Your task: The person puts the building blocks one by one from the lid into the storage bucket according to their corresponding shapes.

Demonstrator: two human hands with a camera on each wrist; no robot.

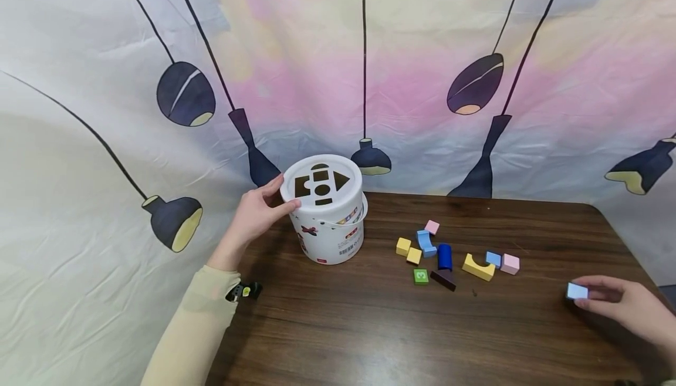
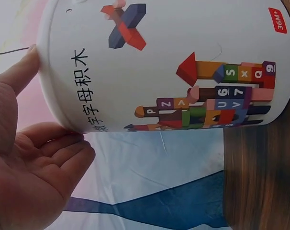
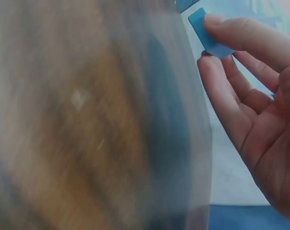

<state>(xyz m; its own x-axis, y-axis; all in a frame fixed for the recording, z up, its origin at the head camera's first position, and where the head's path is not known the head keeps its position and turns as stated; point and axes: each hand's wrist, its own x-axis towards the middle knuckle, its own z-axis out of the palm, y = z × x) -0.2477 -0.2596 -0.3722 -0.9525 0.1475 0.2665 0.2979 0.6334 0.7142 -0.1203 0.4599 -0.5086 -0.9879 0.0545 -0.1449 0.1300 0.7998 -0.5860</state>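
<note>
A white lidded bucket [image 1: 327, 239] stands upright at the back left of the table, its lid [image 1: 336, 195] cut with variously shaped holes. My left hand [image 1: 259, 210] holds the lid's left edge between thumb and fingers; in the left wrist view, printed toy blocks show on the bucket wall [image 2: 164, 91]. Far to the right, over the table, my right hand [image 1: 623, 304] pinches a light-blue block [image 1: 577, 291] between thumb and fingertips. The same blue block [image 3: 209, 36] appears near the top of the right wrist view, where the tabletop is blurred.
Between the hands lie loose blocks: two yellow cubes, a light-blue curved block [image 1: 425, 244], a dark-blue half-cylinder [image 1: 445, 256], a green numbered block [image 1: 421, 276], a dark triangle [image 1: 443, 280], a yellow arch [image 1: 478, 268] and pink blocks. Patterned cloth [image 1: 417, 34] hangs behind the wooden table [image 1: 391, 333].
</note>
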